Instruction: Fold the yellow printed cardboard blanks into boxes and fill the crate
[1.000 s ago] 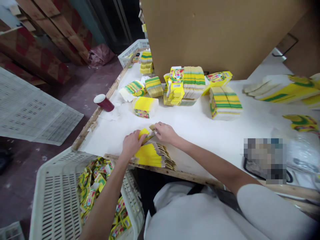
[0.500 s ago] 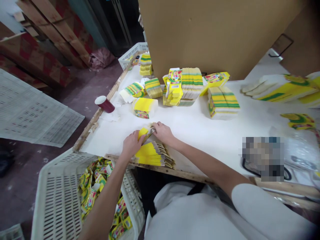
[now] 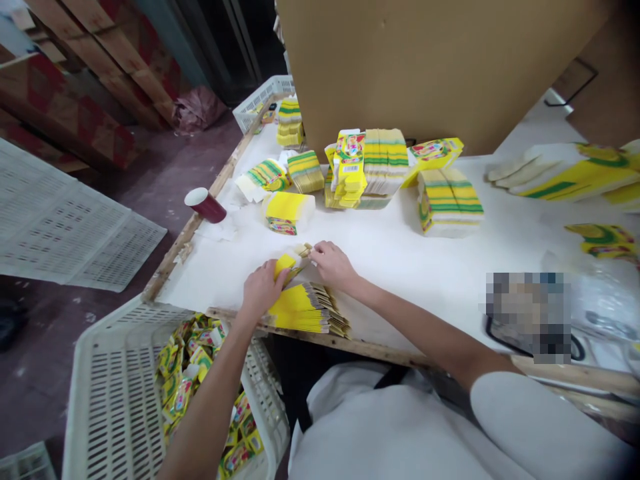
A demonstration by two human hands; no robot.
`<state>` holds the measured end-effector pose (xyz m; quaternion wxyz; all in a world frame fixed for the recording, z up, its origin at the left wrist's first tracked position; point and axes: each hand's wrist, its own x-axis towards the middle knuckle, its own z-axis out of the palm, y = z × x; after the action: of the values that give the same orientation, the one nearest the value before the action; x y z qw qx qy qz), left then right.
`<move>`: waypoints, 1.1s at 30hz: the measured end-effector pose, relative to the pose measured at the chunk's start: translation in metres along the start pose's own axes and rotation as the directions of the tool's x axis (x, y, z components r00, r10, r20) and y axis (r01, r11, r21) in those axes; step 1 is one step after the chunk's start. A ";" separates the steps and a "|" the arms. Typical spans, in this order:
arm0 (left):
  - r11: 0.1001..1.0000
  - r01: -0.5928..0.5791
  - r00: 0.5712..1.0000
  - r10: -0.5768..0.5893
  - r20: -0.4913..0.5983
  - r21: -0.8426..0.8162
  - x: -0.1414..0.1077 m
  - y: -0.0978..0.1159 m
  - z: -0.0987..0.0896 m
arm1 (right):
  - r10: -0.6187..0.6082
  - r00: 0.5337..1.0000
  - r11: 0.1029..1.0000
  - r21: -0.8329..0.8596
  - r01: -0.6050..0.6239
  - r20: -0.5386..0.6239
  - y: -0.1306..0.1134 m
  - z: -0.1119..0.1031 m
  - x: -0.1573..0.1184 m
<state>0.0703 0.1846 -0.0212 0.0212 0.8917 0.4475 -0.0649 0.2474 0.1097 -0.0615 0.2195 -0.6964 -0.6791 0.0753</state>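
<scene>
A small yellow carton [image 3: 284, 263] is gripped in my left hand [image 3: 260, 291], its thumb along the near side. My right hand [image 3: 334, 265] is closed, fingertips pinched beside the carton's right end; whatever they hold is too small to make out. Pale tan pieces [image 3: 303, 250] show between those fingertips and the carton, and I cannot tell whether they are flaps or contents. Just below both hands, a fanned pile of flat yellow cartons [image 3: 299, 309] lies at the table's front edge.
Banded-looking carton stacks [image 3: 384, 163] stand along the back of the white table [image 3: 370, 247], before a large cardboard box [image 3: 425, 67]. A dark red cup [image 3: 209, 207] lies tipped at the left edge. Below left, a white plastic basket [image 3: 107, 373] holds many small cartons.
My right hand has shifted slightly right, away from the carton, so more of the tan pieces shows. My left hand keeps its grip on the carton. The camera view has moved a little.
</scene>
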 end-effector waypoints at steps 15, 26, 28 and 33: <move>0.999 -0.034 0.999 0.034 0.001 -0.028 0.002 -0.004 -0.001 | 0.267 0.957 0.940 0.188 -0.285 0.113 -0.023 0.006 0.020; 0.997 -0.022 1.000 0.024 0.020 -0.076 0.001 -0.004 -0.002 | 0.194 0.951 0.885 0.375 -0.276 0.242 -0.030 0.007 0.020; 0.997 0.018 0.999 -0.016 0.028 -0.076 0.002 -0.002 -0.002 | 0.213 0.955 0.886 0.372 -0.278 0.207 -0.023 0.005 0.020; 0.992 0.097 0.994 -0.092 0.067 -0.082 0.006 -0.002 -0.003 | 0.157 0.968 0.891 0.396 -0.224 0.194 -0.003 -0.008 0.015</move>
<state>0.0722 0.1909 -0.0193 0.0701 0.8653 0.4906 -0.0747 0.2489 0.1228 -0.0507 0.2999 -0.6890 -0.5910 0.2933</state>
